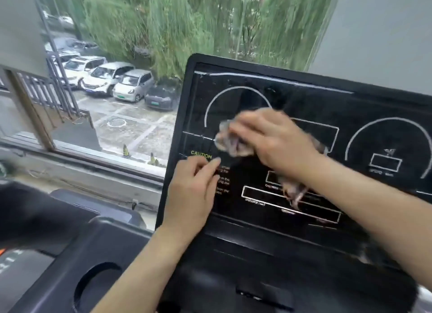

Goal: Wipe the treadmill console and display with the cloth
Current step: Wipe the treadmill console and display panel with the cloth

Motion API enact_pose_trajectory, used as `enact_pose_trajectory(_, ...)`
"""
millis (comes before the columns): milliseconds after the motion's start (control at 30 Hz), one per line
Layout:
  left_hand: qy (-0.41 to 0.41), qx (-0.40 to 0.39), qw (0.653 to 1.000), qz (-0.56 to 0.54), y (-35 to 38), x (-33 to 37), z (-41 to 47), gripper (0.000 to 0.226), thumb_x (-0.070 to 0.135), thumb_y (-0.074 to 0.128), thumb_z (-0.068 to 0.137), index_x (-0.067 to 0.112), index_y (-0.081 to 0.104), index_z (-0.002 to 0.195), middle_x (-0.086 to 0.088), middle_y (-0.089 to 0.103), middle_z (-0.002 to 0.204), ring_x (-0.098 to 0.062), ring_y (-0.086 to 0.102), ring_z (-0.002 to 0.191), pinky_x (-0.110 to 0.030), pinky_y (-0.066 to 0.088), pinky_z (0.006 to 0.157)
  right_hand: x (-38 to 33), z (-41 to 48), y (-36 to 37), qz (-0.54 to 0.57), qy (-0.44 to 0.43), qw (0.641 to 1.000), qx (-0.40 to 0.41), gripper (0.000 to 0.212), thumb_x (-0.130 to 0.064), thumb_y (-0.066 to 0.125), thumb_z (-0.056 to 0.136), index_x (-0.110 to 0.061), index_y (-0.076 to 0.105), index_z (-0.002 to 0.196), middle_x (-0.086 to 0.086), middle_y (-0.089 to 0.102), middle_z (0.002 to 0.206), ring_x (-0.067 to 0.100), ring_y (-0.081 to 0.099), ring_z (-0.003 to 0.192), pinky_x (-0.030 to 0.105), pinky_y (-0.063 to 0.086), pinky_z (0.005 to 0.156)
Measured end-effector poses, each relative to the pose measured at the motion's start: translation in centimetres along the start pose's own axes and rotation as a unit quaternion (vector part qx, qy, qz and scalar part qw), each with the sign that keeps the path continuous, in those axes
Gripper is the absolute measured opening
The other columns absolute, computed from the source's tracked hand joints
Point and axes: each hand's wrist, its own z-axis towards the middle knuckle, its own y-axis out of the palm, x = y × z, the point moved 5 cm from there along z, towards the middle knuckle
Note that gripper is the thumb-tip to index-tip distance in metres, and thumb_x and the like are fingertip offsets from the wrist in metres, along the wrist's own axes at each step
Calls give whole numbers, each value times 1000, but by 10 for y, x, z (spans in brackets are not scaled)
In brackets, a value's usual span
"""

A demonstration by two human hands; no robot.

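Soft window daylight, motion-blurred hands

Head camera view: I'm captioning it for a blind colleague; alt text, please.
The right hand holds a crumpled cloth against the black treadmill display, while the left hand rests its fingertips near the yellow caution label.
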Motion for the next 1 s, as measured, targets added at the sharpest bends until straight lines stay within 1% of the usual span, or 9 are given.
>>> enact_pose_trajectory(133,-126,34,990,-45,-22,-31,40,44,16,65,89,17,56,132,0,43,118,-8,36,106,-5,22,96,56,78,-1,-90,245,963,69,34,-10,53,94,-1,59,126,17,59,122,37,53,109,46,49,85)
enact_pose_trajectory(233,-205,37,968,-138,-26,-54,15,48,7,60,89,21,48,133,4,48,121,-12,47,112,-23,38,98,-51,68,47,-5,161,987,28,29,-8,55,92,-1,63,120,15,63,116,34,55,98,46,48,76)
enact_pose_trajectory(333,-370,-34,894,-252,-20,-84,-35,48,-3,49,90,36,46,119,13,60,107,0,57,96,-7,42,79,-157,36,85,84,48,993,-62,31,-13,50,90,-3,67,114,10,65,115,28,54,102,39,45,77)
enact_pose_trajectory(400,-387,-93,881,-258,-24,-100,-67,54,-1,49,82,44,49,111,18,62,103,4,58,93,-4,41,75,-185,29,101,94,24,986,-137,28,-19,49,89,-12,67,109,3,64,112,24,54,105,33,39,81)
enact_pose_trajectory(500,-402,-162,869,-238,-34,-125,-98,55,12,49,68,53,51,106,15,67,101,-6,61,95,-17,44,79,-208,36,113,115,22,971,-208,26,-28,54,88,-18,61,111,-1,61,106,22,55,98,34,38,80)
enact_pose_trajectory(667,-362,-217,904,-66,-50,-146,-126,44,8,58,78,26,59,119,-3,58,118,-23,51,110,-34,41,92,-249,17,115,143,-18,957,-254,27,-30,56,87,-18,54,112,0,57,105,22,52,93,35,42,75)
enact_pose_trajectory(767,-382,-279,870,-140,-50,-139,-131,54,9,53,82,31,51,131,4,64,118,-20,58,113,-31,45,89,-243,25,124,65,-57,961,-262,11,-21,54,88,-15,63,88,0,61,83,23,54,80,33,38,72)
enact_pose_trajectory(867,-398,-301,831,-248,-39,-124,-108,73,2,43,82,37,32,145,9,57,121,-16,55,112,-25,42,88,-220,54,130,-2,-33,949,-313,20,-21,51,78,-18,65,64,-2,55,62,23,51,71,35,36,76)
enact_pose_trajectory(1000,-447,-242,762,-401,-19,-126,-72,83,0,33,68,32,30,145,-7,55,136,-21,53,122,-44,43,105,-189,81,122,-11,9,917,-399,17,-29,59,78,-20,71,70,0,66,70,27,58,91,47,33,104)
